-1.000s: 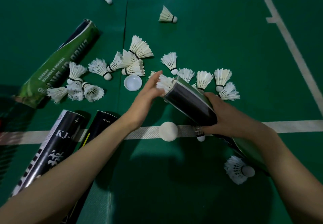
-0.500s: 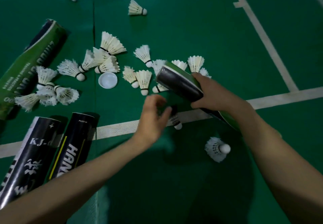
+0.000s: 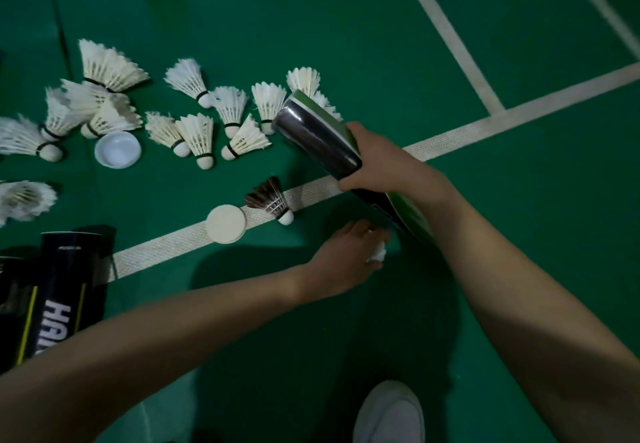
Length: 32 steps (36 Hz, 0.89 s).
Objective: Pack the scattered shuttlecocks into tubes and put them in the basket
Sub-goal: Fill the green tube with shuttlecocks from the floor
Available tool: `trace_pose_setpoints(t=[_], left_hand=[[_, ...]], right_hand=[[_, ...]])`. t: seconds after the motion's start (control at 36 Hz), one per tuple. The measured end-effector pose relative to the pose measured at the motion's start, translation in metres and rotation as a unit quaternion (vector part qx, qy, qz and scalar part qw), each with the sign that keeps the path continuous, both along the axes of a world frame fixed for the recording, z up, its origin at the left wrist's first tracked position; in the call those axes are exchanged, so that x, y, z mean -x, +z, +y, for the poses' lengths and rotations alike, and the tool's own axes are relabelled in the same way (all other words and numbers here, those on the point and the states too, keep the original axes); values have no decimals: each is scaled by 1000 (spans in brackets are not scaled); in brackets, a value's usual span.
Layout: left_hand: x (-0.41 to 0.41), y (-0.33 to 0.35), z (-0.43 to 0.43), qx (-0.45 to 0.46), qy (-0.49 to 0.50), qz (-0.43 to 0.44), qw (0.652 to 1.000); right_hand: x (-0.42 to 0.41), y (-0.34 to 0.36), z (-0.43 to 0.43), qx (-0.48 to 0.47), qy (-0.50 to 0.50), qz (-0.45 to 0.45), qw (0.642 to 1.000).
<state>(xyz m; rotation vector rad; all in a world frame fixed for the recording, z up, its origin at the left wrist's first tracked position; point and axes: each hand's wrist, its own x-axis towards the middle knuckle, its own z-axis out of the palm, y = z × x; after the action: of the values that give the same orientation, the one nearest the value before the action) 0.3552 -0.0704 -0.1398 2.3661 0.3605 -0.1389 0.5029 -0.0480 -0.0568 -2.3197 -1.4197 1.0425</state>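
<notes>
My right hand (image 3: 377,162) grips a black and green tube (image 3: 317,136) by its middle, tilted with its open end up and to the left. Below it, my left hand (image 3: 346,252) closes its fingers on a white shuttlecock (image 3: 377,254) lying on the green floor under the tube's lower end. Several white shuttlecocks (image 3: 197,134) lie scattered on the floor to the upper left. A dark-feathered shuttlecock (image 3: 272,198) rests on the white court line. No basket is in view.
A white tube cap (image 3: 226,224) lies on the line, another cap (image 3: 117,149) sits open side up among the shuttlecocks. Two dark tubes (image 3: 59,300) lie at the left edge. A white shoe (image 3: 389,415) shows at the bottom.
My left hand has moved from the tube's mouth down and right to the shuttlecock near the tube's lower end. The view has shifted, so the floor items appear further left.
</notes>
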Motion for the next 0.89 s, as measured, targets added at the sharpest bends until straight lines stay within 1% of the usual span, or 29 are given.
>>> trace_pose_setpoints(t=[0.08, 0.14, 0.17, 0.22, 0.31, 0.39, 0.5, 0.61, 0.72, 0.75, 0.78, 0.89], left_hand=[[3, -1, 10, 24, 48, -37, 998], [12, 3, 21, 79, 107, -81, 988], [18, 9, 27, 116, 148, -109, 976], [32, 22, 41, 173, 245, -167, 939], [55, 39, 67, 205, 395, -245, 862], [78, 47, 103, 216, 493, -238, 809], [104, 56, 144, 287, 562, -175, 756], [126, 62, 176, 381, 600, -158, 685], [151, 73, 197, 500, 591, -145, 616], [158, 76, 201, 517, 584, -147, 608], [163, 78, 205, 521, 575, -150, 613], [173, 89, 221, 487, 564, -130, 654]], right_hand=[[-1, 0, 1, -3, -4, -1, 1000], [0, 1, 3, -7, -2, 0, 1000], [1, 2, 4, -8, 0, 0, 1000], [4, 4, 8, -9, 8, 0, 1000], [12, 8, 14, -6, 29, 9, 1000], [23, 12, 22, -12, 56, 21, 998], [40, 15, 36, -12, 84, 34, 996], [56, 19, 49, -11, 110, 25, 994], [67, 15, 60, -1, 136, 21, 991], [69, 13, 62, 4, 142, 16, 990], [71, 12, 64, 8, 150, 12, 989], [82, 8, 67, 13, 189, 40, 981]])
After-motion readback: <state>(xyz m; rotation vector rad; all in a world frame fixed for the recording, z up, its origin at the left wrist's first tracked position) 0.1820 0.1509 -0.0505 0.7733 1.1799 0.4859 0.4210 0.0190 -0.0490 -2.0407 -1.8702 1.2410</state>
